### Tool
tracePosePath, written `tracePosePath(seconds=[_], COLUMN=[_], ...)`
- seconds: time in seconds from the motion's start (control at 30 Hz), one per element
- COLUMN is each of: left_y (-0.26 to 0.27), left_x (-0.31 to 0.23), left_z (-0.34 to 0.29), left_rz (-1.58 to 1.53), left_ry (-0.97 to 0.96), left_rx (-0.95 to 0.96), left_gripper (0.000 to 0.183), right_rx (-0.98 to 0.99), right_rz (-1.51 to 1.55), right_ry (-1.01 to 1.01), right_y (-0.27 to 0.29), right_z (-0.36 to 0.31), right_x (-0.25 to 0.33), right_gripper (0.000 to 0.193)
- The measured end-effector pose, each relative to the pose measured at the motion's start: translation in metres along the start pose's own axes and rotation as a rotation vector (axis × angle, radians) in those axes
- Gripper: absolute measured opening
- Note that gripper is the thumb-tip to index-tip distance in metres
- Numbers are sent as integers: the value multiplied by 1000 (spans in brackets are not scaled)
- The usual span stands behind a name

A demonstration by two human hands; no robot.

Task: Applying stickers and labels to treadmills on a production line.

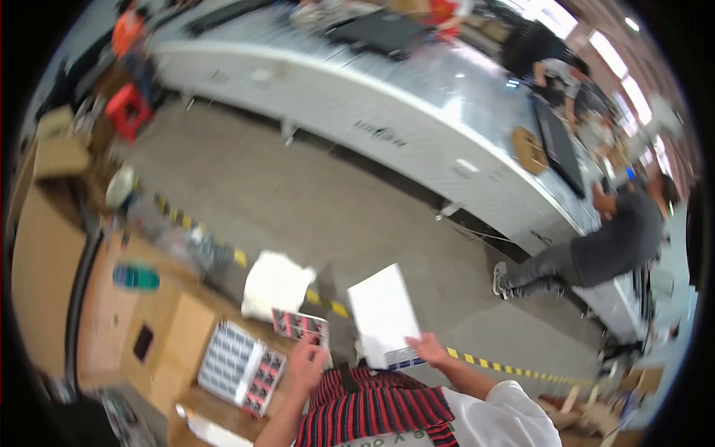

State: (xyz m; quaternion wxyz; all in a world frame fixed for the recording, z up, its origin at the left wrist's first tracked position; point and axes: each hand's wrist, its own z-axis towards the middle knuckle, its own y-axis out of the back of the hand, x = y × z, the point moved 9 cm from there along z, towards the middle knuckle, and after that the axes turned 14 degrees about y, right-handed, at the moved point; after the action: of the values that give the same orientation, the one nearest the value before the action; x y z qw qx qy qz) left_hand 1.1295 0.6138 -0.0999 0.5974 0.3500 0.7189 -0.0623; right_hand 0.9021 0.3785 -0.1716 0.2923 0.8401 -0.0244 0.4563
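White flat box [383, 313] pinched at its lower edge in the right hand [430, 347], small pink-and-dark printed card pack [299, 325] clamped in the left hand [305, 363], both held up over the cardboard carton [160, 339] with the tray of packs [240, 365] just below-left. Looks like mid-sorting or packing, so probably calls for lining the pack up with the box or tray next. Pretty blurry though, fingers hard to make out, prints unreadable, forearms cut off at the bottom.
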Motion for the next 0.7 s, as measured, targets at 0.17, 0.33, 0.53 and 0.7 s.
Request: tracePosePath(seconds=[0.17, 0.33, 0.53, 0.7], left_y=[-148, -277, -439, -548], left_x=[-132, -168, -205, -261], left_z=[-54, -116, -204, -286], left_rz=[174, 450, 552, 533], left_ry=[-655, -926, -1257, -1441], left_rx=[606, 958, 1262, 1476], left_gripper=[10, 10, 13, 32], right_rx=[-143, -541, -999, -1243], right_rz=[835, 1105, 1085, 653], right_ry=[-61, 55, 94, 120], right_y=[10, 111, 222, 324], right_z=[-38, -105, -213, -302], right_x=[20, -26, -121, -188], right_gripper=[30, 35, 41, 22])
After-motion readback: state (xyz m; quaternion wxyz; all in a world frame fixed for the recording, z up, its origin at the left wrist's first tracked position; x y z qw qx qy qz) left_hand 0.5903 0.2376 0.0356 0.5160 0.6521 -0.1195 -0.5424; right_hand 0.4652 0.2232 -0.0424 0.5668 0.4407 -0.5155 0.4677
